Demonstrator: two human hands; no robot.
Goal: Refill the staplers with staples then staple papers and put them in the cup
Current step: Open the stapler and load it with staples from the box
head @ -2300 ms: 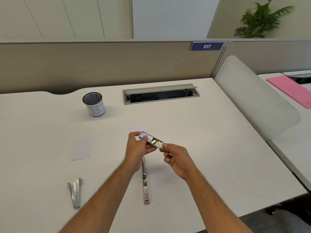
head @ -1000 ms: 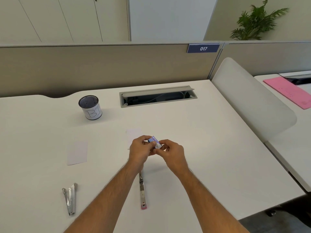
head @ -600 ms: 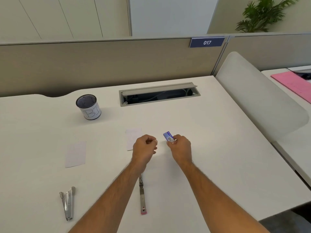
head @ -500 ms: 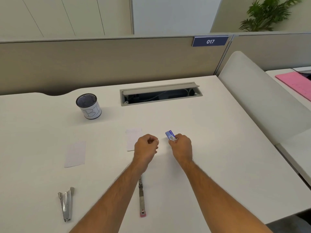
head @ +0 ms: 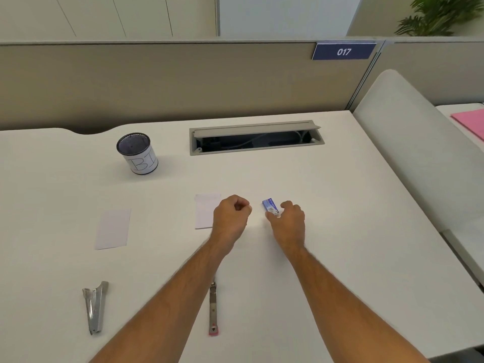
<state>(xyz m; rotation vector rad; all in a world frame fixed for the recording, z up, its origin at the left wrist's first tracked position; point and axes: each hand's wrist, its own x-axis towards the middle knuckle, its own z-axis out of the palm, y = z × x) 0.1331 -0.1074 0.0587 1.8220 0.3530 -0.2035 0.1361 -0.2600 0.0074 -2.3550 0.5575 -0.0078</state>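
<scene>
A small blue staple box (head: 269, 206) lies on the white desk (head: 340, 231). My right hand (head: 288, 221) pinches the box's near end with the thumb. My left hand (head: 231, 217) is curled tight just left of it, thumb pressed to the index finger as on a staple strip that the fingers hide. An opened stapler with a pink end (head: 213, 310) lies flat under my left forearm. At the front left lies a second, silver stapler (head: 94, 307). Two white paper slips (head: 113, 228) (head: 207, 210) lie on the desk. The mesh cup (head: 137, 153) stands at the back left.
An open cable tray (head: 256, 137) is set into the desk at the back. A beige partition (head: 183, 82) runs behind it. A white side panel (head: 419, 153) borders the desk's right edge, with a pink folder (head: 471, 121) beyond.
The hands held the staple box together with its tray pulled out, then parted. My right hand carried the box right and down to the desk. My left hand stayed curled.
</scene>
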